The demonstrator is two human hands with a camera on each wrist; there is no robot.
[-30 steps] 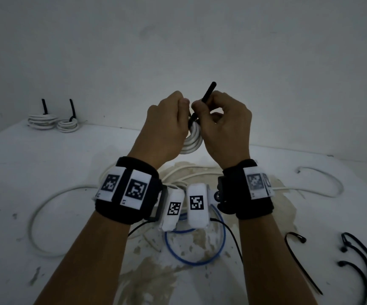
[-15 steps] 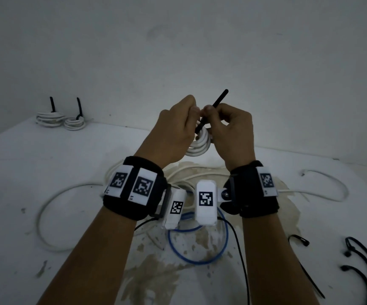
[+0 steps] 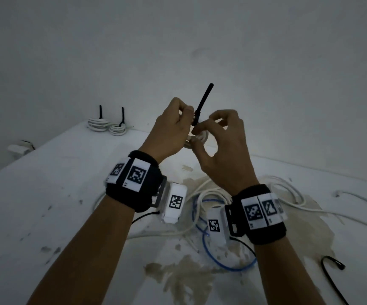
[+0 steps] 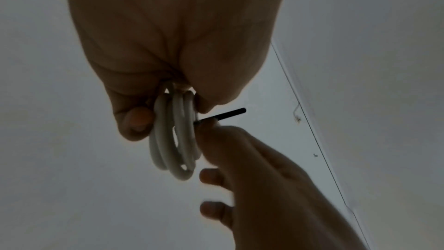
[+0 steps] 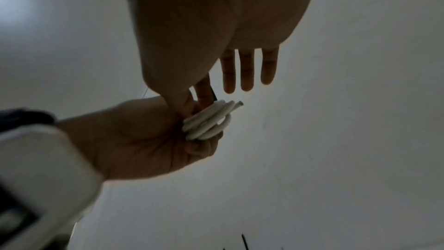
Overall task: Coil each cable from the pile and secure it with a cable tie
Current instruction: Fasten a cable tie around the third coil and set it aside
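My left hand [image 3: 173,130] grips a small white coiled cable [image 4: 174,140], held up above the table; the same coil [image 5: 209,121] shows in the right wrist view and is mostly hidden behind both hands in the head view. A black cable tie [image 3: 202,102] sticks up from the coil, its tail pointing up and right. My right hand [image 3: 220,137] pinches the tie near its base with thumb and forefinger, the other fingers [image 5: 247,69] spread out straight. The tie's tail [image 4: 223,115] pokes out beside the coil.
Two tied white coils [image 3: 106,126] stand at the table's far left. A pile of loose white cables [image 3: 288,194] and a blue cable [image 3: 222,258] lies under my wrists. Spare black ties [image 3: 332,274] lie at the right front. The white table [image 3: 46,194] is stained.
Both hands have risen and drifted right with the coil. More of the tie's tail now stands above the fingers, and my right hand's outer fingers have spread open.
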